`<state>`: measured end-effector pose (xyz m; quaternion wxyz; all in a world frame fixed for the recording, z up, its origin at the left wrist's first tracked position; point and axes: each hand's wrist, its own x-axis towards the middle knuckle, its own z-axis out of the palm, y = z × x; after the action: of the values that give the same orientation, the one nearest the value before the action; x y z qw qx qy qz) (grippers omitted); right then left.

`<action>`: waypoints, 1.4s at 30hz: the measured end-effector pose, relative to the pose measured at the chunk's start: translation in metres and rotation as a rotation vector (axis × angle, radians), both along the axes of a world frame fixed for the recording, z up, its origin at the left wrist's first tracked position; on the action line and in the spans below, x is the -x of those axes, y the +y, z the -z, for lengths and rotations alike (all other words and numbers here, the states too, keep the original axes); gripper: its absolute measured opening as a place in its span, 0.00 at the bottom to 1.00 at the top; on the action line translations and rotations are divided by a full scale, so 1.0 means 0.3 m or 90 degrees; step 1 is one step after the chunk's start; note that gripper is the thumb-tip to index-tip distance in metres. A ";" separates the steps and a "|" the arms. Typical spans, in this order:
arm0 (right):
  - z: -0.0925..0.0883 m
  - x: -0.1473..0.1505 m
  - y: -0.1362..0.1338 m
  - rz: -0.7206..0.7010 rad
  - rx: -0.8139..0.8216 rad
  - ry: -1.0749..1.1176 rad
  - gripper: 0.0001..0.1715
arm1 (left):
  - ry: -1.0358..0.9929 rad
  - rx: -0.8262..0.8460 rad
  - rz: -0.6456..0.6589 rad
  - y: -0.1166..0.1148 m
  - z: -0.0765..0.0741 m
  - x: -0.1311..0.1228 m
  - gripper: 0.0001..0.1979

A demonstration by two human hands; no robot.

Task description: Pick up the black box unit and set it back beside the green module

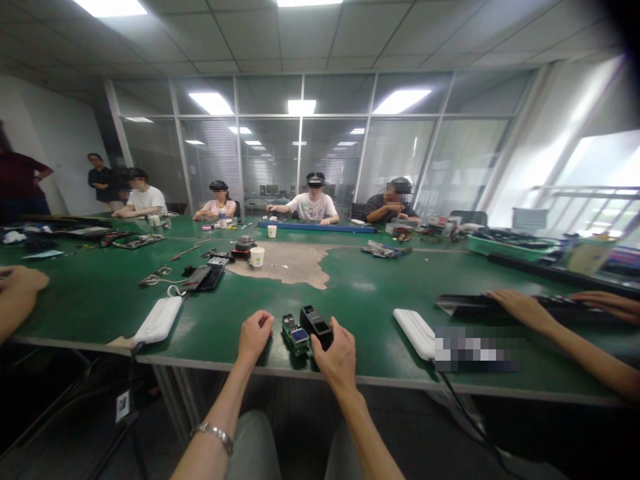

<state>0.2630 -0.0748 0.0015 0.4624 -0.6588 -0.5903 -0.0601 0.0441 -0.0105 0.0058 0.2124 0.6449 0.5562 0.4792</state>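
Note:
In the head view, my right hand (337, 353) grips a black plastic device housing (316, 323) by its near right side, thumb and fingers around it. Just left of the housing, a green circuit board (296, 335) with a small bluish screen rests on the green table. My left hand (256, 337) is at the table edge, left of the board and apart from it. Its fingers are curled together in a pinch. Whatever may be between those fingertips is too small to make out.
White power banks (159, 319) with cables lie to both sides. Black phones (206, 275), a paper cup (257, 257) and a bare brown patch (295, 263) are farther in. Neighbours' hands (523, 310) work at right and far left. Several people sit opposite.

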 end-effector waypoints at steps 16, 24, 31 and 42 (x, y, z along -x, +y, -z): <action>-0.092 0.006 -0.011 -0.017 -0.004 0.082 0.29 | -0.018 0.002 0.015 -0.007 -0.010 0.002 0.11; -0.181 0.109 -0.073 -0.061 0.015 0.086 0.27 | -0.024 -0.001 0.009 -0.013 -0.013 0.005 0.12; -0.160 0.162 -0.066 -0.063 0.028 0.042 0.25 | -0.023 0.004 0.008 -0.016 -0.021 0.003 0.12; -0.115 0.180 -0.108 -0.044 0.089 -0.030 0.23 | -0.016 0.011 0.005 -0.014 -0.019 0.001 0.12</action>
<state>0.2089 -0.1073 0.0359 0.4031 -0.6672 -0.6261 -0.0180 0.0437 -0.0147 0.0115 0.2269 0.6392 0.5547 0.4819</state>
